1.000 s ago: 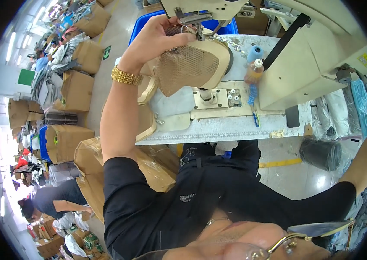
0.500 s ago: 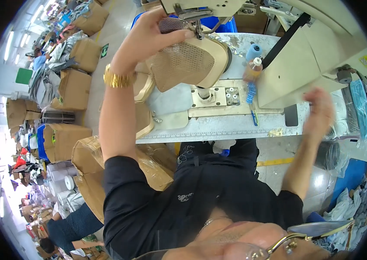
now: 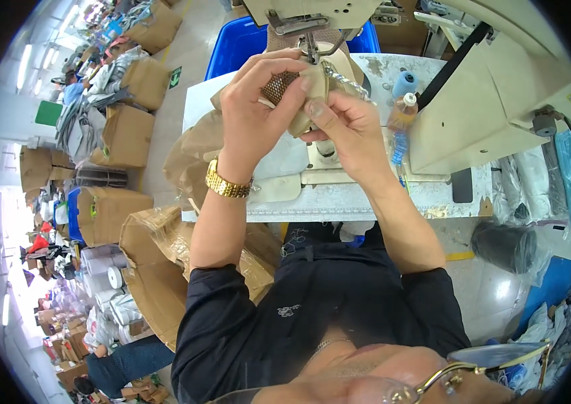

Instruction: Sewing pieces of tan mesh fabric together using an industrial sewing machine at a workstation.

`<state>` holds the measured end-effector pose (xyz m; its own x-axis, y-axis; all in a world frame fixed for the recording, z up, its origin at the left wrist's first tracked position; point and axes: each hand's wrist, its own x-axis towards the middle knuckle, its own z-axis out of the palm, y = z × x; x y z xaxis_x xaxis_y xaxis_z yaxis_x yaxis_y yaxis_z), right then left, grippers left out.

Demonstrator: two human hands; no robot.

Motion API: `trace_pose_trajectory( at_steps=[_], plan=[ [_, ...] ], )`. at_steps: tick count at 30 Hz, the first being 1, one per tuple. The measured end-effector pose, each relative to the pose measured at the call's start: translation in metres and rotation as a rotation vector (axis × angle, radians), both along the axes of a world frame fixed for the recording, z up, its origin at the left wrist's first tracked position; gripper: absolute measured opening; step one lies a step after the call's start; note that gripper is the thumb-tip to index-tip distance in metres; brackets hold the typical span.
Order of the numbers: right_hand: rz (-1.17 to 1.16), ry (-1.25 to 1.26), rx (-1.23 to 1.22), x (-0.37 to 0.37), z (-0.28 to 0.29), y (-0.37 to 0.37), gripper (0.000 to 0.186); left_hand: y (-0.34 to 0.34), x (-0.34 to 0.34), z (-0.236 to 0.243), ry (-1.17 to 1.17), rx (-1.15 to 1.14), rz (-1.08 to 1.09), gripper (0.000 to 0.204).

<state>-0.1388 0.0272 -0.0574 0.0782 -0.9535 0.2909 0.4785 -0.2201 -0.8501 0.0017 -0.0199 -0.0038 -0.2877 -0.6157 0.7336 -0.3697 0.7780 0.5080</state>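
Observation:
Both hands pinch the edge of a beige mesh shoe upper (image 3: 317,82) right below the needle and presser foot (image 3: 311,52) of a sewing machine (image 3: 447,128). My left hand (image 3: 263,97), with a gold watch on its wrist, grips the piece from the left, fingers and thumb closed. From the right, my right hand (image 3: 351,130) holds the same edge between thumb and fingers. Part of the mesh is hidden behind my left fingers. More beige pieces (image 3: 194,151) hang over the table's left side. A twisted grey-white cord (image 3: 346,82) lies just right of the presser foot.
A blue bin (image 3: 235,48) stands behind the white table (image 3: 278,213). On the table's right are a blue thread spool (image 3: 404,83) and a small bottle of amber liquid (image 3: 403,111). Cardboard boxes (image 3: 123,135) line the left; wrapped material (image 3: 504,244) lies at the right.
My right hand has come in from the far right to grip the shoe upper. My left hand has moved down and right, and the upper is now turned and bunched between both hands.

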Motion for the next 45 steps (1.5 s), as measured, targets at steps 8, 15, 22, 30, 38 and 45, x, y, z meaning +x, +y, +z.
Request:
trace_pose_trajectory(
  at_steps=[8,15,22,30,38,45],
  plan=[
    [-0.064,-0.032,0.05,0.003,0.003,-0.001,0.024,-0.014,0.002,-0.005,0.072,0.074,-0.107,0.019],
    [-0.092,0.014,0.014,0.006,-0.005,-0.009,0.024,-0.013,-0.008,0.009,0.143,0.3,-0.084,0.015],
    [-0.058,-0.075,0.014,0.007,0.001,-0.005,0.025,-0.014,-0.004,0.01,-0.231,-0.383,0.196,0.015],
    [-0.081,-0.237,0.074,0.02,-0.008,0.001,0.031,0.0,0.004,-0.002,-0.02,-0.057,0.016,0.015],
    [-0.125,-0.291,0.077,0.028,-0.008,0.002,0.03,-0.007,0.01,-0.002,-0.058,-0.101,-0.03,0.019],
    [-0.156,-0.276,0.074,0.025,-0.005,-0.004,0.029,-0.011,0.009,0.002,-0.065,-0.05,-0.053,0.019]
  ],
)
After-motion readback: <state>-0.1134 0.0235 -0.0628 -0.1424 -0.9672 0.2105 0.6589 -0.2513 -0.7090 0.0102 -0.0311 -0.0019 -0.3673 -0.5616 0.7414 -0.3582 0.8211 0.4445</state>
